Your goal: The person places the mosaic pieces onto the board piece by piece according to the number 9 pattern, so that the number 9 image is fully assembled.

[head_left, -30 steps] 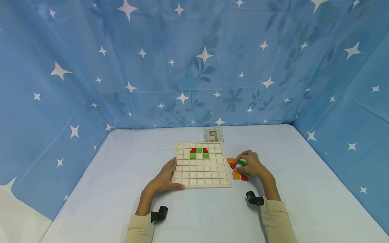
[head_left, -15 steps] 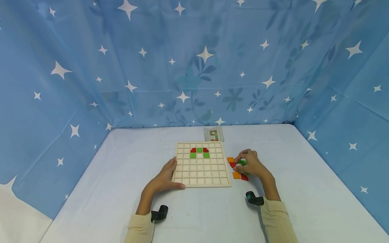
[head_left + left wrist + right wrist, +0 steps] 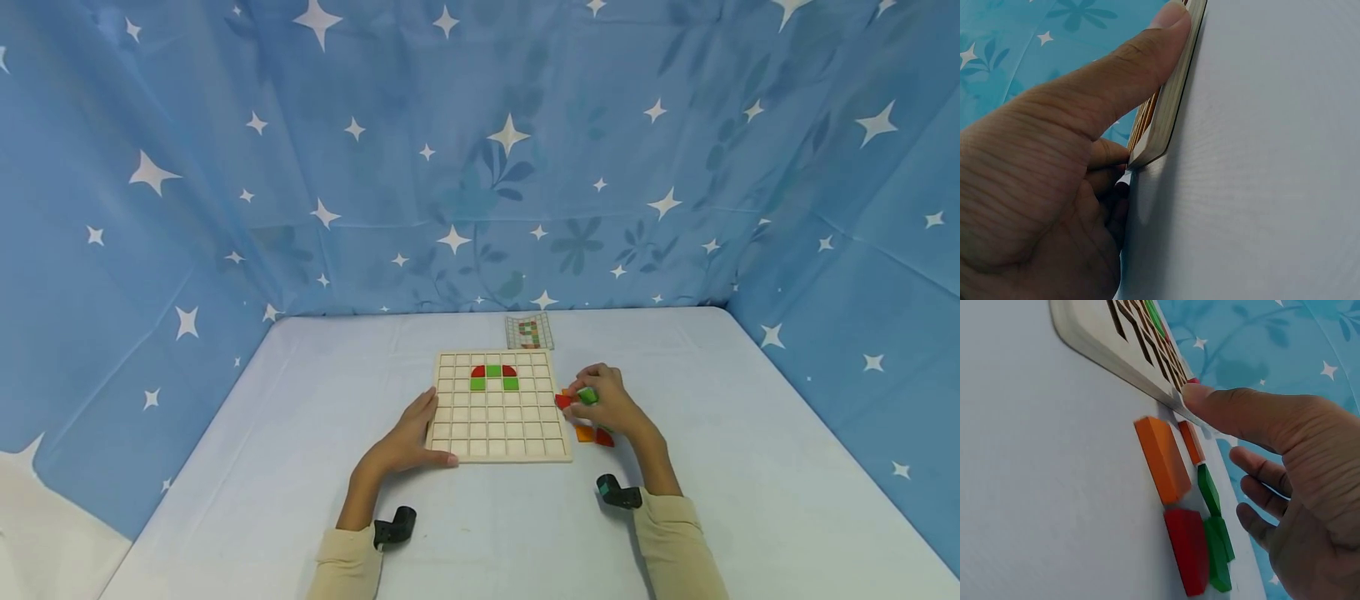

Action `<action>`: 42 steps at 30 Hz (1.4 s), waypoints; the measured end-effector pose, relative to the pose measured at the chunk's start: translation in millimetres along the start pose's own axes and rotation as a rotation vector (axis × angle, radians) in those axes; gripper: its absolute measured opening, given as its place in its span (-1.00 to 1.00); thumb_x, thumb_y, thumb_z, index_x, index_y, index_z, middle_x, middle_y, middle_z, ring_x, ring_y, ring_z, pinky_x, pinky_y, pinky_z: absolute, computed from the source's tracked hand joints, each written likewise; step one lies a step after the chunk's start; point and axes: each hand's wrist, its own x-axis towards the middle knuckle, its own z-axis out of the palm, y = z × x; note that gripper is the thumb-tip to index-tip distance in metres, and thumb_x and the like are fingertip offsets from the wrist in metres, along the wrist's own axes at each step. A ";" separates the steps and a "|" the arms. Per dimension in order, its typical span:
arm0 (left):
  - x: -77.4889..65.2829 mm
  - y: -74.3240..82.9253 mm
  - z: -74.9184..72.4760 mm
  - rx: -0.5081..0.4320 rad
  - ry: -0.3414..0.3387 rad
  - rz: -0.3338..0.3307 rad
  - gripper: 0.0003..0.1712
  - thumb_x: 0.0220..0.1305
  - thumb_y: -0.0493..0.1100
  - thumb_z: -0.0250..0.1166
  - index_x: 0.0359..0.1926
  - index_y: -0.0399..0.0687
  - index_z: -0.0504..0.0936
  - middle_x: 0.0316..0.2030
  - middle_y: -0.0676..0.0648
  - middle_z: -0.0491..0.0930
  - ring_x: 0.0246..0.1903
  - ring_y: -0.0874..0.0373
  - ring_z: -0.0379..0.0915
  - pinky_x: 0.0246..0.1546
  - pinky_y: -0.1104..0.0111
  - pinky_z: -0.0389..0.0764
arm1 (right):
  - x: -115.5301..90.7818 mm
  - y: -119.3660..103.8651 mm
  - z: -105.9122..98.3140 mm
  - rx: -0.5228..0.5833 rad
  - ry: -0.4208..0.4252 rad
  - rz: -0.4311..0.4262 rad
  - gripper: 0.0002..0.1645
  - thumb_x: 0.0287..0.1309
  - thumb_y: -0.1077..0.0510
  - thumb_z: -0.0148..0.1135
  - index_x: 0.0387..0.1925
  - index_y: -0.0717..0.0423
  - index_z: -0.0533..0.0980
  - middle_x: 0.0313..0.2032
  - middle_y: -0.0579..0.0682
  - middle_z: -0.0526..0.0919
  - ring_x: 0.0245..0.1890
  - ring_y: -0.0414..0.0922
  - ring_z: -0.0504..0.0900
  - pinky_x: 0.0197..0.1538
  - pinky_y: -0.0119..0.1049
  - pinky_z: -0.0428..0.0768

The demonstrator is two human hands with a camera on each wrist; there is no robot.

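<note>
The grid board [image 3: 498,421] was roughly square, so neither axis was clearly the longer; its near and far edges ran nearly parallel to the far edge of the table [image 3: 337,367]. The left hand [image 3: 405,437] was spread wide at the board's near-left corner, thumb on the near edge, fingers along the left edge. The right hand [image 3: 603,400] had a narrow grip, pinching a red piece [image 3: 563,402] at the board's right edge; which way that piece pointed could not be told. On the board, two red quarter-rounds [image 3: 509,371] turned their curves outward, with green squares between and below them.

The board lay well in from the table's left and right edges. Orange blocks [image 3: 1163,456], green blocks [image 3: 1209,490] and a red block [image 3: 1186,550] lay beside its right edge, partly under the right hand. A patterned card [image 3: 528,331] lay just beyond its far edge, towards the far-right corner.

White cloth covered the table; a blue star-printed curtain [image 3: 375,192] hung around it.
</note>
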 end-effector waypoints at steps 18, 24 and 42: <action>-1.6 -2.9 0.7 0.005 0.008 0.005 0.36 -0.06 0.13 0.56 0.51 -0.34 -0.10 0.56 -0.21 -0.23 0.54 -0.18 -0.33 0.47 -0.06 -0.02 | 12.8 -27.1 24.9 0.059 -0.015 -0.228 -0.82 0.03 0.09 0.48 -0.30 0.01 0.67 0.11 0.27 0.44 0.19 0.22 0.22 0.10 0.20 0.43; -0.8 -3.4 0.4 -0.002 0.008 0.005 0.37 -0.08 0.12 0.57 0.50 -0.35 -0.10 0.55 -0.22 -0.22 0.54 -0.18 -0.33 0.47 -0.07 -0.01 | 17.4 -37.8 33.7 0.042 -0.033 -0.251 -0.81 0.03 0.07 0.47 -0.31 0.02 0.66 0.11 0.23 0.45 0.18 0.18 0.24 0.13 0.16 0.42; -0.2 0.4 -2.7 -0.001 -0.007 -0.012 0.37 -0.08 0.14 0.57 0.51 -0.34 -0.09 0.56 -0.21 -0.22 0.54 -0.18 -0.35 0.48 -0.07 -0.04 | 31.4 -64.2 59.0 0.040 -0.073 -0.330 -0.85 0.07 0.11 0.43 -0.29 0.03 0.66 0.06 0.20 0.49 0.11 0.15 0.30 0.08 0.10 0.40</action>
